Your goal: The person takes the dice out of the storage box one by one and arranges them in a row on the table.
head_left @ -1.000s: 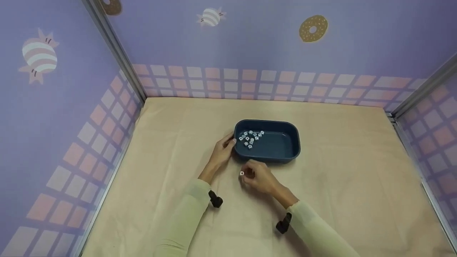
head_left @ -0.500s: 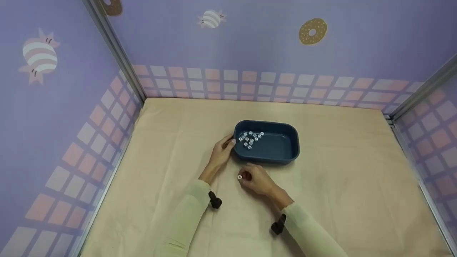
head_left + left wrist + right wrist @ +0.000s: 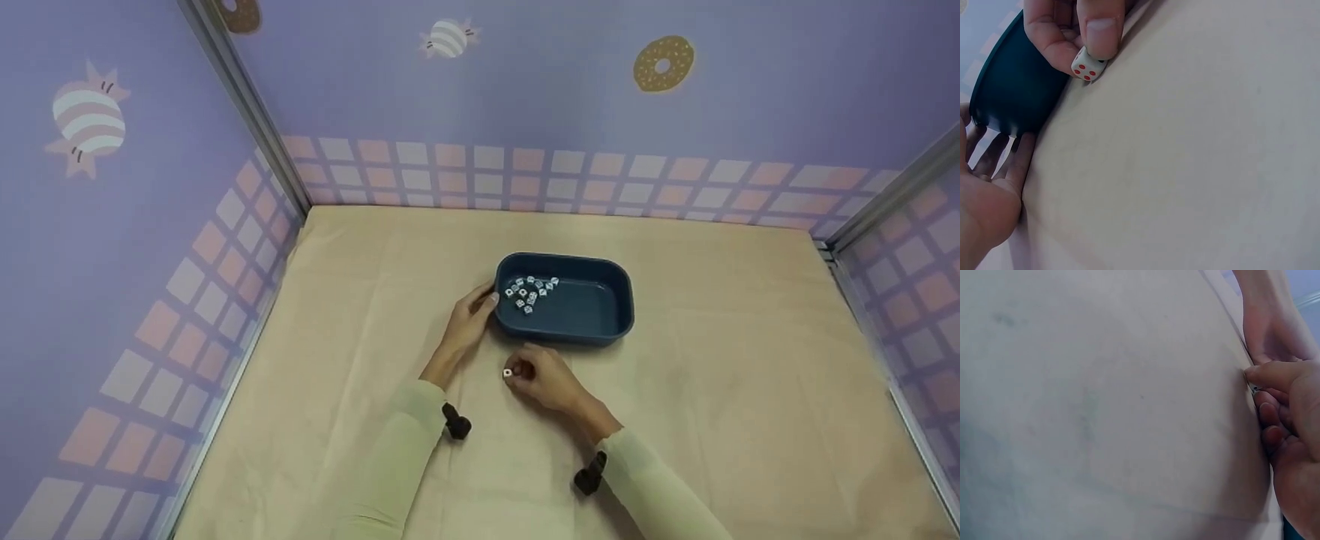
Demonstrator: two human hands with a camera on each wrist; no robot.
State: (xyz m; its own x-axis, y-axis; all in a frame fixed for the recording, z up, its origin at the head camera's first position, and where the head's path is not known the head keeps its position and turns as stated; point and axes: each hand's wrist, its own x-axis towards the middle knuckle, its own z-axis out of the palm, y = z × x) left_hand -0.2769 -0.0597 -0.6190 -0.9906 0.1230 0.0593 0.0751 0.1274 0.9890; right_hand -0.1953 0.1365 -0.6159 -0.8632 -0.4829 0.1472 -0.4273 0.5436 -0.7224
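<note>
Head view takes in purple walls printed with sweets, doughnuts and pink-and-white squares, rising behind the dark blue tray and well off to either side of it. Cream cloth spreads under the tray and all around it. Two pale green sleeves come in from the near side of the tray, which sits level, its long sides running left to right. At the tray's left end is the left hand, its fingers fairly straight and apart, touching the end wall. Just before the tray's near side, left of its middle, the right hand pinches a die between thumb and finger. Black wrist devices lie nearer the wearer than the tray. White dice cluster in the tray's left half. Smallest is the pinched die, outside the tray, showing four red dots to the left wrist camera.
</note>
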